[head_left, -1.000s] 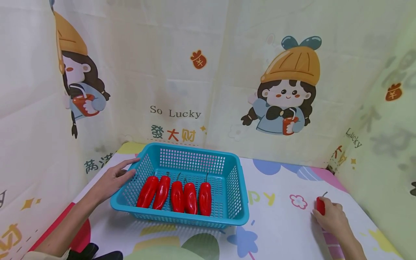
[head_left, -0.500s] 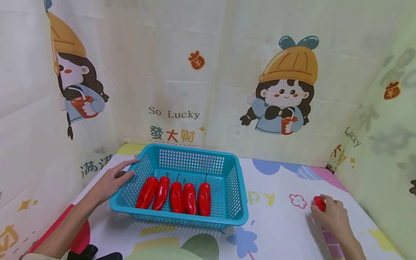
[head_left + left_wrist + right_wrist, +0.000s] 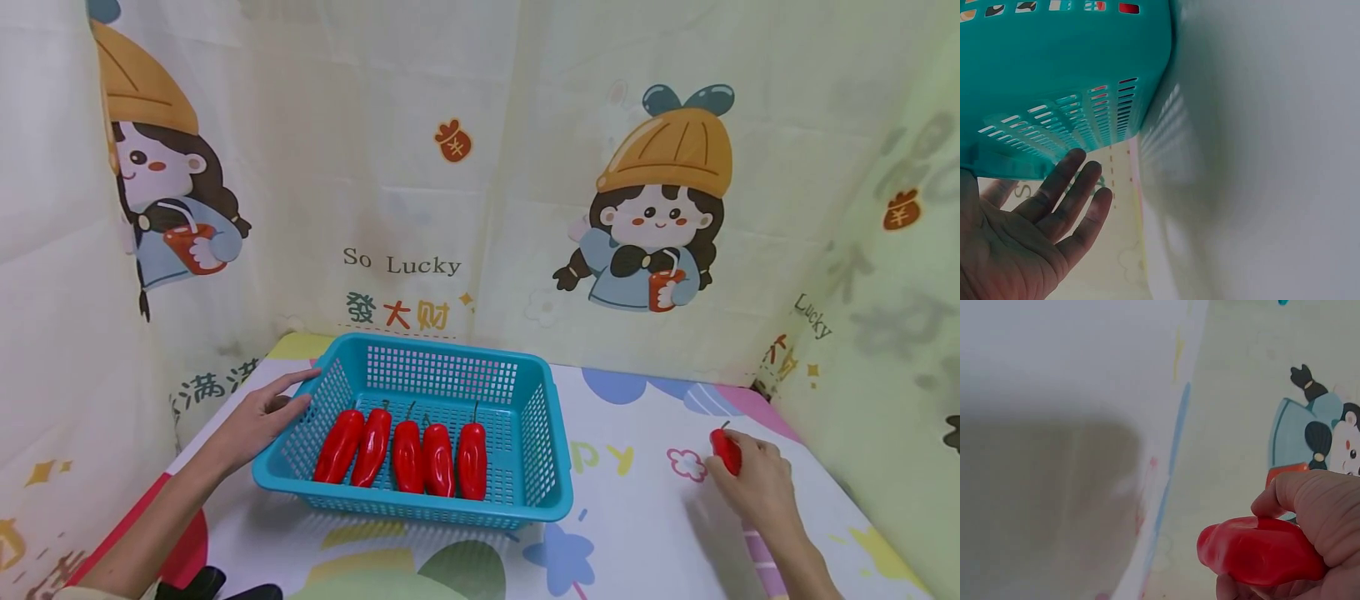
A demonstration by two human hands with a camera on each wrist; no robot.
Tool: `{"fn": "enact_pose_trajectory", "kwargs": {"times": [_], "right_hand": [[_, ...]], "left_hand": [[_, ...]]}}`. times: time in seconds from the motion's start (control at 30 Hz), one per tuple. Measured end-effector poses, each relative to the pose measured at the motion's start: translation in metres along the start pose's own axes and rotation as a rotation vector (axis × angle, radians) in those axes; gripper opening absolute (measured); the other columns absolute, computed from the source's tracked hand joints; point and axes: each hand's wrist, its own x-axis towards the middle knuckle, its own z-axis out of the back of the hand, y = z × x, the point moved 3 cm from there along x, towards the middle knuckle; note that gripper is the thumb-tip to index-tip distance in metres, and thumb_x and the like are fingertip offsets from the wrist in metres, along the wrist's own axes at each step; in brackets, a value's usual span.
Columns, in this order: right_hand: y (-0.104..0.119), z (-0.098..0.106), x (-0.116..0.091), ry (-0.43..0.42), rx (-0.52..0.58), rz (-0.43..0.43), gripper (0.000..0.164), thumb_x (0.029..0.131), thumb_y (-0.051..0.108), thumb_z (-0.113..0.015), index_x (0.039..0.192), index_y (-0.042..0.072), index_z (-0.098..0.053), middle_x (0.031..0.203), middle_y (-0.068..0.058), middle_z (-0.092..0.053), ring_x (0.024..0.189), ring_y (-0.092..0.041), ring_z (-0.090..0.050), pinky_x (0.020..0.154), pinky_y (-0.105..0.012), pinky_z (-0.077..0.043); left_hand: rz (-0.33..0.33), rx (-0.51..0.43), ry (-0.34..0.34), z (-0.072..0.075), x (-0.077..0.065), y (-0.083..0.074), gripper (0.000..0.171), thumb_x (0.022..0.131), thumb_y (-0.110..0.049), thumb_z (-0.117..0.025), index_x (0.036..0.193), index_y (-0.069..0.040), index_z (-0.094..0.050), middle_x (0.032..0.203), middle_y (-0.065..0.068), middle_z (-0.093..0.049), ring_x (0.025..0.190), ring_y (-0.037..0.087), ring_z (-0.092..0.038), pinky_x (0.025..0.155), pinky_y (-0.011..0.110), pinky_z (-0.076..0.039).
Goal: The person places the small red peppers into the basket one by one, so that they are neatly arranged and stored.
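At the right of the head view my right hand [image 3: 757, 487] holds a glossy red chili pepper [image 3: 726, 451] between thumb and fingers, its thin stem pointing up. In the right wrist view this chili pepper [image 3: 1260, 553] lies across the grip, with part of it hidden by the fingers. On the other side, my left hand [image 3: 255, 421] rests at the left rim of a blue plastic basket [image 3: 420, 507]. Its fingers [image 3: 1066, 215] are spread and relaxed beside the slotted wall in the left wrist view. Several red chili peppers [image 3: 407, 458] lie side by side in the basket.
A white tabletop cover [image 3: 622, 533] with coloured prints lies under everything. Pale printed curtains [image 3: 517, 208] close off the back and both sides. Dark objects [image 3: 225, 587] show at the bottom left edge. Bare basket floor [image 3: 501, 437] shows right of the peppers.
My right hand has shifted slightly left and up with the chili pepper, turning it on the way. The left hand stays at the basket's rim, and the peppers inside have not moved.
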Motion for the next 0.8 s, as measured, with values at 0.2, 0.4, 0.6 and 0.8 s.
{"fn": "enact_pose_trajectory", "kwargs": {"times": [0.2, 0.4, 0.6, 0.8], "right_hand": [[0.022, 0.005, -0.005, -0.036, 0.033, 0.032, 0.064, 0.09, 0.013, -0.067, 0.144, -0.011, -0.041, 0.132, -0.041, -0.039, 0.115, -0.058, -0.037, 0.069, -0.059, -0.059], [0.042, 0.007, -0.011, -0.096, 0.071, 0.106, 0.063, 0.087, 0.008, -0.069, 0.142, -0.011, -0.044, 0.133, -0.04, -0.04, 0.115, -0.058, -0.039, 0.067, -0.061, -0.059], [0.06, 0.007, -0.015, -0.151, 0.087, 0.171, 0.062, 0.085, 0.007, -0.07, 0.141, -0.01, -0.047, 0.13, -0.039, -0.044, 0.112, -0.057, -0.042, 0.067, -0.062, -0.058], [0.076, 0.007, -0.019, -0.172, 0.109, 0.221, 0.058, 0.087, 0.006, -0.068, 0.14, -0.007, -0.05, 0.131, -0.038, -0.046, 0.11, -0.055, -0.044, 0.068, -0.064, -0.058]], "left_hand": [[0.006, -0.001, 0.002, 0.0, 0.0, -0.001, 0.064, 0.104, -0.026, -0.057, 0.159, -0.005, -0.032, 0.137, 0.04, -0.052, 0.108, 0.049, -0.066, 0.069, 0.044, -0.064], [0.011, 0.0, 0.0, 0.0, -0.001, -0.001, 0.064, 0.104, -0.026, -0.058, 0.159, -0.005, -0.032, 0.137, 0.04, -0.052, 0.108, 0.049, -0.066, 0.069, 0.044, -0.064], [0.018, -0.001, 0.0, -0.001, -0.001, -0.001, 0.065, 0.104, -0.026, -0.059, 0.159, -0.005, -0.032, 0.138, 0.04, -0.052, 0.109, 0.05, -0.066, 0.069, 0.044, -0.064], [0.019, 0.004, 0.001, -0.001, -0.001, -0.001, 0.065, 0.104, -0.027, -0.058, 0.159, -0.006, -0.032, 0.138, 0.04, -0.052, 0.109, 0.05, -0.066, 0.069, 0.044, -0.064]]}}
